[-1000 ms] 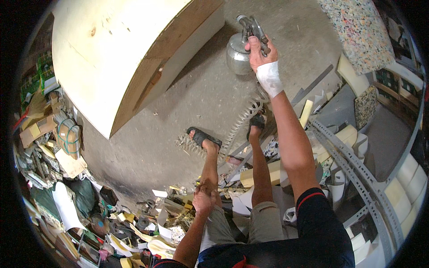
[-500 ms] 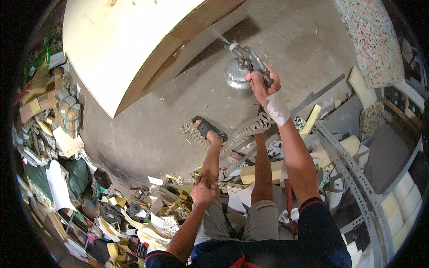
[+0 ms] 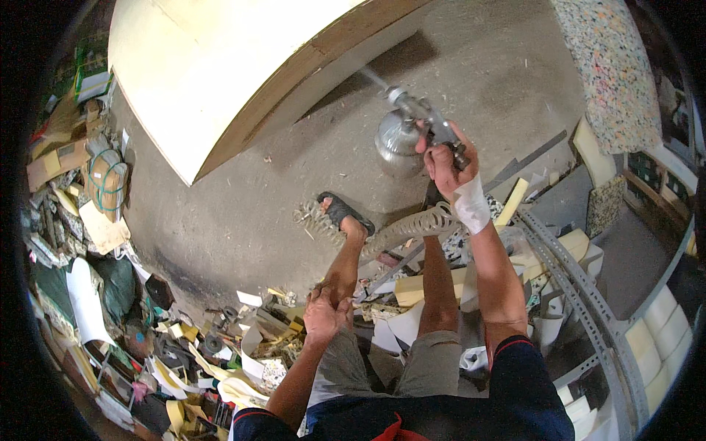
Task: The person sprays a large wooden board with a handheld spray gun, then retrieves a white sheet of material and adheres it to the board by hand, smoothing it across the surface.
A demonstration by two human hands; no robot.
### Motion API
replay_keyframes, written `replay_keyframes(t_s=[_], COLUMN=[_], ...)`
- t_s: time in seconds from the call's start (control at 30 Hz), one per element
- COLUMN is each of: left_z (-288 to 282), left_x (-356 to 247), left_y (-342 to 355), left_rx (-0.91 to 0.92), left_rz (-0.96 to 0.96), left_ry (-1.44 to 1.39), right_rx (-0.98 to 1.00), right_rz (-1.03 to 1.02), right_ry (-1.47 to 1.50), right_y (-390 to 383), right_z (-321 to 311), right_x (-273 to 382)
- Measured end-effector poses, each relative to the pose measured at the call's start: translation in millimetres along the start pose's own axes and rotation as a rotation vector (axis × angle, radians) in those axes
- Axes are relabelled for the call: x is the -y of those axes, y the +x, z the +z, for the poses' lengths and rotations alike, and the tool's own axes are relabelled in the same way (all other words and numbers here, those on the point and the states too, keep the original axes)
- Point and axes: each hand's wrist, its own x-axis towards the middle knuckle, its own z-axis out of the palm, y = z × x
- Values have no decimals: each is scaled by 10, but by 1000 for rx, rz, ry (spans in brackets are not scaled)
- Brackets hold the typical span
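Note:
My right hand (image 3: 450,165) is wrapped round the handle of a metal spray gun (image 3: 421,110), with a white wrapping (image 3: 471,204) on my wrist. A round silver cup (image 3: 397,140) hangs beneath the gun. Fine mist leaves its nozzle toward the large pale curved panel (image 3: 198,66), whose wooden edge faces me. From below my right hand, a coiled translucent hose (image 3: 412,224) runs across to my sandalled foot (image 3: 344,212). My left hand (image 3: 325,316) rests over my left knee and holds no tool; its fingers lie over the leg.
Foam offcuts and scraps (image 3: 257,342) litter the floor around my legs and to the left. A tied bundle (image 3: 107,180) lies at the far left. To the right are perforated metal strips (image 3: 581,294) and a speckled foam slab (image 3: 610,73). Grey concrete floor (image 3: 235,228) stretches ahead.
My right hand and the spray gun have shifted slightly right and toward me, with mist still coming out. My left hand stays on the knee.

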Motion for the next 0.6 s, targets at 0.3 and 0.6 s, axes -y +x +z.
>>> replay_keyframes(t_s=[0.3, 0.6], left_z=[-320, -917], left_x=[-916, -3499], left_y=[1059, 3269], left_rx=[-215, -197], left_rz=[281, 539], left_ry=[-620, -1962], right_rx=[-234, -134], right_rz=[-129, -277], right_ry=[12, -135], right_y=[184, 650], right_z=[-411, -1060], right_x=[45, -367])
